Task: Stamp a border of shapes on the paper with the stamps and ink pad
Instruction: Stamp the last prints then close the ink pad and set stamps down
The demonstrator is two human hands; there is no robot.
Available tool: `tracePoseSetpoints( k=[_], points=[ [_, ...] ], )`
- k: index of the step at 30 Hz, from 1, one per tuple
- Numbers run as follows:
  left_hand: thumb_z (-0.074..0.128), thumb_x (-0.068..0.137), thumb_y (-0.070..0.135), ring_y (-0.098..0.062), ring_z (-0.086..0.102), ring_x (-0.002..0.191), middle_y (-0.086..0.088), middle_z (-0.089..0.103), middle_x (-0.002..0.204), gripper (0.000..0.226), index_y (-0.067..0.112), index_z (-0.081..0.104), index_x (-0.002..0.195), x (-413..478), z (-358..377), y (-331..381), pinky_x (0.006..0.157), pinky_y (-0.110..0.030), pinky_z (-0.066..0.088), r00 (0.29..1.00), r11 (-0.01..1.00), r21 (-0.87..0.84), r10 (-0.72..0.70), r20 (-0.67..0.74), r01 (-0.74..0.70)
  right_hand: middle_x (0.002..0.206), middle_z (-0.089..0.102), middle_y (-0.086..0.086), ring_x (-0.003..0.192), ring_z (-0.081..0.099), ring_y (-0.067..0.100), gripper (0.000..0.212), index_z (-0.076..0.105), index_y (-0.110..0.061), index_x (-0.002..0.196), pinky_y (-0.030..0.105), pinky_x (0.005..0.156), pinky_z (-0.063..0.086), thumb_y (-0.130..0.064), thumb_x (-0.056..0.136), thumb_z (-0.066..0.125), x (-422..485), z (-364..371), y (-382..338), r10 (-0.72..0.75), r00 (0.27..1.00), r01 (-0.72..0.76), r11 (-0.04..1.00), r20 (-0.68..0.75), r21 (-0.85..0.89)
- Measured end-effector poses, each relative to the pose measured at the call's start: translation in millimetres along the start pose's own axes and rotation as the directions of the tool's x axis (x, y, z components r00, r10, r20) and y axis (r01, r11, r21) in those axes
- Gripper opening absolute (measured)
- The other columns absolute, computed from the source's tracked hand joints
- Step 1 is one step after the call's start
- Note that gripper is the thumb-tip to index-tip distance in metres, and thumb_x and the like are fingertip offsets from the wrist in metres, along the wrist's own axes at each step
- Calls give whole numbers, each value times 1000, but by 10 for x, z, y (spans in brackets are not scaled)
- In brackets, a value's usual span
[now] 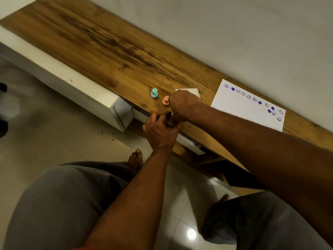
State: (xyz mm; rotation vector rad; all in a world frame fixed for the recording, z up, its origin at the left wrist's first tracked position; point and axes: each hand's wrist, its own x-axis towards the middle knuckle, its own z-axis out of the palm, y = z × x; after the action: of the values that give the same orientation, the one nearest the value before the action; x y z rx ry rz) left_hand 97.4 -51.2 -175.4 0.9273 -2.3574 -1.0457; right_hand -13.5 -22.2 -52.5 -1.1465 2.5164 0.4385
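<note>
- Landmark: white rectangular paper sheet (239, 107), lying flat on the brown wood-grain tabletop (108, 47) by the wall. A row of purple stamped faces and hearts (248, 97) runs along its wall-side edge and turns the far-right corner. The other edges are unstamped, so the border is judged partly complete.
- Left hand (160, 129): left of the sheet, at the tabletop's near edge. Its fingers are curled round a dark flat pad (169, 124), judged to be the ink pad. The grip likely steadies the pad against downward pressure.
- Right hand (182, 105): between the sheet and the left hand, directly above the pad, fingers curled downward. Its contents are hidden. A stamp being inked is probable; this cannot be confirmed.
- Teal plastic knob-handled stamp (154, 93) and pink plastic stamp (166, 101): upright and apart, left of the sheet, just beyond the right hand.
- Shallow white box (189, 90): near the sheet's left edge, partly behind the right hand.
- Clearance: bare wood separates the hands from the sheet, giving an unobstructed path. The pad overhangs the near edge, which is a drop risk.
</note>
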Motion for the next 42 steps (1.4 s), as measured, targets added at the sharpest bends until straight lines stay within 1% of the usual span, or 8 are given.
tracePoseSetpoints(
  k=[5,7,11,14,18,29,34,42],
  points=[
    [81,81,47,-25,62,107,-1,68,108,37,22,77,107,29,-16,-10,96,-50,47,999,1000,-6,25,-45,-25,94,70,1,86,64,17,47,74,-18,100,29,69,54,-61,81,73,-98,114,293,181,971,-136,955,-158,262],
    [77,85,47,-24,63,108,0,70,108,37,22,76,111,58,-22,-3,97,-50,47,997,1000,-3,26,-73,-27,91,70,-4,82,61,13,40,76,-23,96,22,58,44,-61,83,72,-122,152,498,295,915,-170,900,-274,402],
    [74,87,48,-22,62,114,0,70,118,53,23,64,132,84,11,32,101,-45,44,995,999,-47,-25,-98,21,120,72,-2,106,66,18,41,69,-23,122,25,76,50,-45,88,76,-43,252,835,346,902,-161,823,-257,545],
    [73,85,51,-22,55,120,-2,63,129,70,22,52,144,16,50,77,102,-44,40,981,996,-61,-77,-177,68,140,62,-2,128,57,22,55,60,-24,140,32,98,49,-39,89,76,59,286,915,269,943,-132,844,-198,520],
    [75,77,60,-28,45,136,-8,52,145,91,24,37,151,-98,128,115,110,-51,37,976,996,-55,-79,-201,70,149,55,-1,137,50,24,63,54,-24,146,36,107,43,-41,90,76,180,309,913,216,959,-104,871,-184,480],
    [83,60,79,-37,0,161,-14,-9,174,148,21,-4,166,-128,275,281,123,-61,19,965,968,-41,-251,-77,248,147,57,2,133,53,28,69,49,-27,150,37,106,47,-37,88,78,271,397,930,131,979,-58,916,-158,396],
    [82,61,79,-38,-2,161,-16,-14,174,151,20,-7,167,-121,276,281,125,-61,18,961,961,-38,-274,-31,273,141,56,9,128,51,30,68,52,-23,147,40,102,48,-34,86,80,294,349,939,95,979,-27,936,-179,351],
    [83,60,78,-38,0,161,-16,-15,175,152,20,-5,168,-113,275,284,123,-62,21,966,966,-51,-255,-36,253,120,63,11,108,59,28,36,71,-16,124,35,81,48,-36,94,70,72,280,991,18,958,80,942,-286,326]
  ],
)
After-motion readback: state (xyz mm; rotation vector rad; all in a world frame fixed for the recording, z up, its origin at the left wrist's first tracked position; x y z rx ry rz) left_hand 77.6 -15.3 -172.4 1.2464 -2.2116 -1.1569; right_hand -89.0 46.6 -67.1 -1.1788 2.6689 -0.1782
